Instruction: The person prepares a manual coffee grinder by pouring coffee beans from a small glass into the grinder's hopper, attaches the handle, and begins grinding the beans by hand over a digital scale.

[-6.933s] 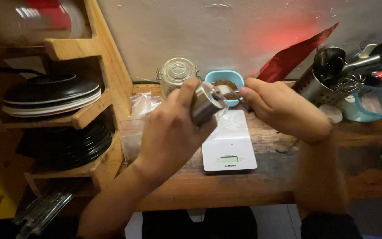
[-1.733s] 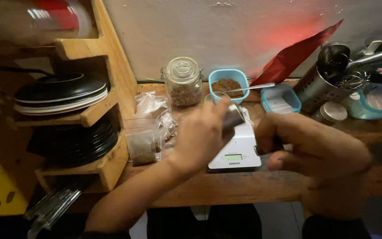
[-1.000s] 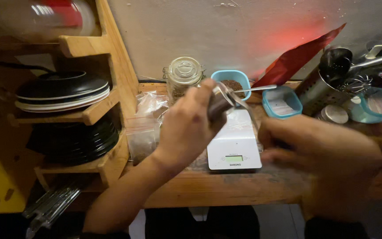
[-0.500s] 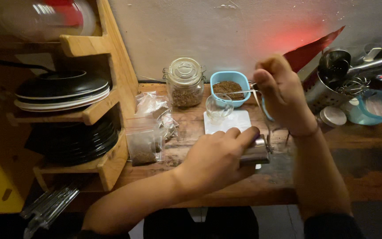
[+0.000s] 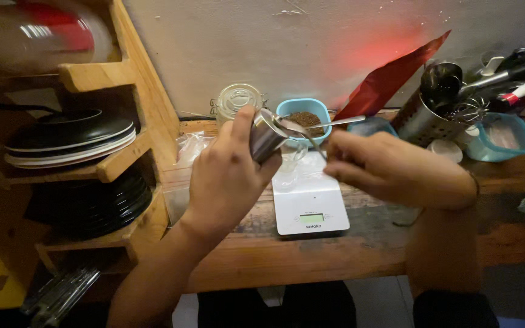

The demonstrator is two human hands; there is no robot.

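My left hand point(image 5: 229, 176) grips a small metal cylinder point(image 5: 267, 135) and holds it tilted above the white kitchen scale point(image 5: 311, 209). My right hand point(image 5: 396, 170) pinches a thin spoon-like metal utensil point(image 5: 302, 135), whose tip is at the cylinder's open mouth. Under the cylinder a small clear cup point(image 5: 290, 164) stands on the scale. Just behind sits a blue bowl point(image 5: 284, 109) of brown grounds, and a spoon handle point(image 5: 347, 120) sticks out of it to the right.
A lidded glass jar point(image 5: 238, 100) stands left of the bowl, and clear plastic bags point(image 5: 186, 149) lie beside it. A wooden rack point(image 5: 116, 164) holds stacked plates point(image 5: 68, 136). To the right are a red foil bag point(image 5: 390, 79), a metal utensil holder point(image 5: 420, 118) and a blue tub point(image 5: 505, 136).
My left hand has lifted the metal cylinder from the table's front edge to above the scale. My right hand has come from the blue bowl down to the cylinder's mouth.
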